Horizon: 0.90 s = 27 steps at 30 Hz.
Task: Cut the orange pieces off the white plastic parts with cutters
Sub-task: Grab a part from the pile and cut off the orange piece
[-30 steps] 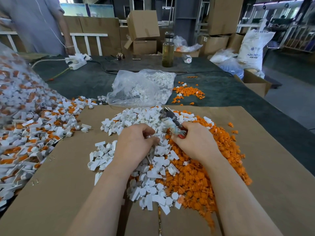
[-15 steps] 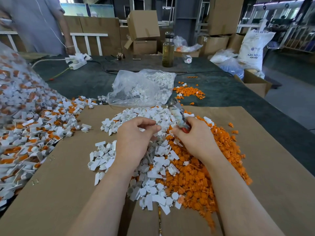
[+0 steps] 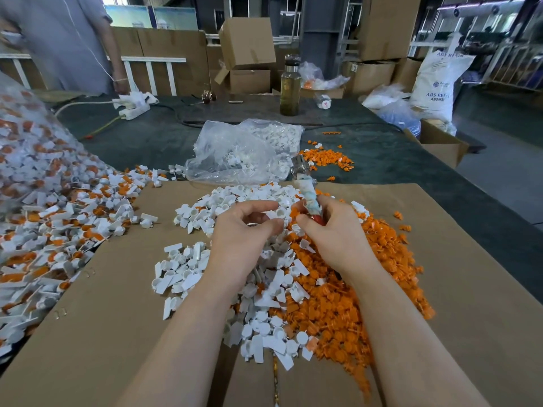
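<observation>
Between the two hands, above the seam where the white pile (image 3: 264, 289) meets the orange pile (image 3: 346, 298), sits the piece being worked; whether orange is still on it I cannot tell. The left hand (image 3: 244, 233) pinches it between thumb and fingertips, and the right hand (image 3: 332, 230) clasps the wrapped cutters (image 3: 307, 195), handle end pointing away. My advice: turn the joint toward the blades, cut flush, and let each offcut fall on its own side of the cardboard (image 3: 470, 289).

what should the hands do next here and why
Probably bring the cutters in the right hand to the part that the left hand pinches and snip off its orange piece. The two hands are close together above the heap, the tool points up and away, and many uncut parts wait at the left.
</observation>
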Available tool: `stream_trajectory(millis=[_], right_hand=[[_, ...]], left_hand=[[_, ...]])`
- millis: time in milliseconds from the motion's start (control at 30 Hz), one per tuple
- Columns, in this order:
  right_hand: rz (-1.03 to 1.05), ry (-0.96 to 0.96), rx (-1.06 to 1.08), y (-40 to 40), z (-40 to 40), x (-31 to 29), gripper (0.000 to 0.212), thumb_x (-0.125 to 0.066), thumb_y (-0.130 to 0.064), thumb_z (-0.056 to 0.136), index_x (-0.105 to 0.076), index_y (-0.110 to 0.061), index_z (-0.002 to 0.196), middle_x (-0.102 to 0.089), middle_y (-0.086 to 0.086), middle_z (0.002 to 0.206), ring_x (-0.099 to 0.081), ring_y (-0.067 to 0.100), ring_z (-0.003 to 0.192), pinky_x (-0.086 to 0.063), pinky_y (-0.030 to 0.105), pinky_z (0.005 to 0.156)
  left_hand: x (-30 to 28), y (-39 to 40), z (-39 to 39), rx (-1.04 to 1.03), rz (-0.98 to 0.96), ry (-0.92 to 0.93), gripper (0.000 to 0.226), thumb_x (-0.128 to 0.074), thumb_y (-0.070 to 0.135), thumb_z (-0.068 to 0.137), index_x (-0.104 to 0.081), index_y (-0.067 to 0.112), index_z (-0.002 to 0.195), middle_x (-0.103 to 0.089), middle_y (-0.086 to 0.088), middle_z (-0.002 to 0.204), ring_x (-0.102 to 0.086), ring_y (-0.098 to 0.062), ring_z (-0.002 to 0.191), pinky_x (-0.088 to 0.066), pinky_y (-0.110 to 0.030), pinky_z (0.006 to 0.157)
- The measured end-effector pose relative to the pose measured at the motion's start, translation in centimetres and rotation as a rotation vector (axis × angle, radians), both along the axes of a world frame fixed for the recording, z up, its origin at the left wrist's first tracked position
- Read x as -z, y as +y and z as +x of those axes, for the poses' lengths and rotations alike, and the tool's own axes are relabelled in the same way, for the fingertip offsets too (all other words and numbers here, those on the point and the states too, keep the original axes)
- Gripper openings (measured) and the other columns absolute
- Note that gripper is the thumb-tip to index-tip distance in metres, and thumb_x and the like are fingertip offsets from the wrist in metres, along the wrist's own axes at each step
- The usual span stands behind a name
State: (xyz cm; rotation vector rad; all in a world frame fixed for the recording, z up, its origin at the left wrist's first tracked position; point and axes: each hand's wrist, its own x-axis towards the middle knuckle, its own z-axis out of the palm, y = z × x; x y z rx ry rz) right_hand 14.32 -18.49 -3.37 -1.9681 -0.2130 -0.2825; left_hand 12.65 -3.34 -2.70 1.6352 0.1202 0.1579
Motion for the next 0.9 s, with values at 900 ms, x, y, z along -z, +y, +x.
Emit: stream_trajectory(millis=[900], right_hand=[[0.036, -0.133, 0.062, 0.90, 0.19, 0.53, 0.007, -0.069, -0.024, 0.087, -0.062, -0.026, 0.086, -0.062, -0.017, 0.069, -0.059, -0.002, 0.067, -0.042, 0.012, 0.058]], left_hand=[[-0.07, -0.70, -0.01, -0.002, -0.286, 0.041, 0.014, -0.078, -0.001, 0.078, -0.068, 0.002, 0.088, -0.074, -0.011, 0.070, -0.074, -0.017, 0.063, -0.055, -0.019, 0.057]])
